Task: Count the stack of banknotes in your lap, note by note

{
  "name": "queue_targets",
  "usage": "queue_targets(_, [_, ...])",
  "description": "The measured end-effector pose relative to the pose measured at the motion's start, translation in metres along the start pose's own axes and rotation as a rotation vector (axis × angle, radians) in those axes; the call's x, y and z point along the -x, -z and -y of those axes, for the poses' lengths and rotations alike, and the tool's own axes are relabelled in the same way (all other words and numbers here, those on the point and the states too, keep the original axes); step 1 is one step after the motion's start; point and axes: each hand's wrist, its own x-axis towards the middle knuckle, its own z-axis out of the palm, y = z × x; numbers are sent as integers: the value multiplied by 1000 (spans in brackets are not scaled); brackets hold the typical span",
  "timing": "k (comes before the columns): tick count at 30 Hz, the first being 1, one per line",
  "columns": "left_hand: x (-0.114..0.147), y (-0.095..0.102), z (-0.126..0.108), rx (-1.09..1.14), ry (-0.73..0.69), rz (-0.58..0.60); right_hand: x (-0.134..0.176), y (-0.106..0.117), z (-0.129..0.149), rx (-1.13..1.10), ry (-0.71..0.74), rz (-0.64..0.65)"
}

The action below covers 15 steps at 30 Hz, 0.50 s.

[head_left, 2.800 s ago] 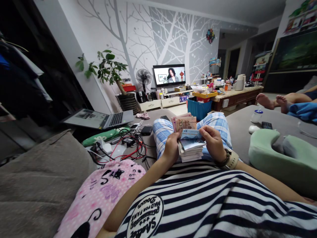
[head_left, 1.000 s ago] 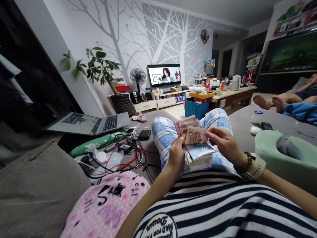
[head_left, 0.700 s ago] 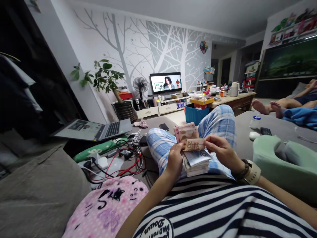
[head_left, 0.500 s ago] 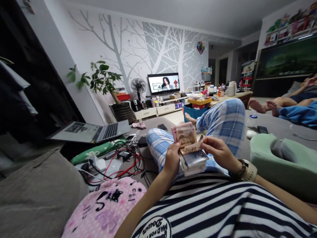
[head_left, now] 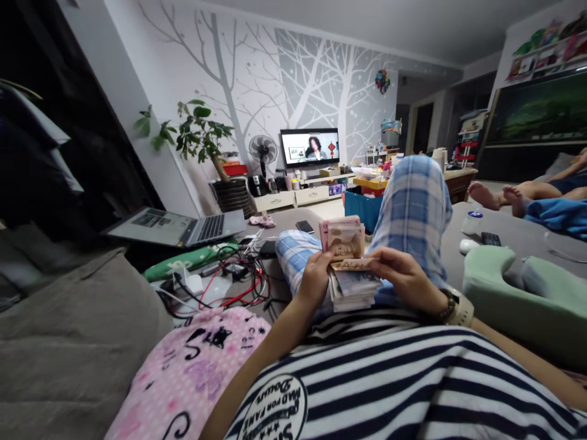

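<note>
A thick stack of banknotes is held over my lap, its lower part spread toward my striped shirt. My left hand grips the stack along its left side, thumb on the front. Pinkish and brown notes stand up at the top, a printed portrait on the foremost one. At the right side my right hand pinches the end of a folded brownish banknote, which lies across the stack. Bluish-grey notes show below that fold. Part of the stack is hidden behind my left fingers.
An open laptop and tangled cables lie to the left, near a pink cushion. On the right are a green neck pillow, a remote and another person's feet. A phone rests beyond my knee.
The brownish note in my right fingers now lies flatter across the stack, covering more of the bluish note. My right-hand knee has risen, and the view has shifted slightly.
</note>
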Motion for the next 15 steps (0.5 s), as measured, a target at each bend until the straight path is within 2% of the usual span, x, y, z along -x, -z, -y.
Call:
queue_targets(2, [5,3,-4,-18,-51,-62,2,2,11,73,43,63])
queue_targets(4, [10,5,-10,36,-53,-24,3,1,23,124,59,128])
queue_targets(7, [12,5,-15,130,-48,86,2,-2,29,121,54,104])
queue_targets(10, [3,1,-6,148,-35,19,-2,-3,11,103,52,35])
queue_targets(12, [-6,-1,4,66,-21,-44,-7,2,-4,103,29,18])
queue_targets(15, [-14,1,16,16,-15,-27,-13,9,-18,50,15,1])
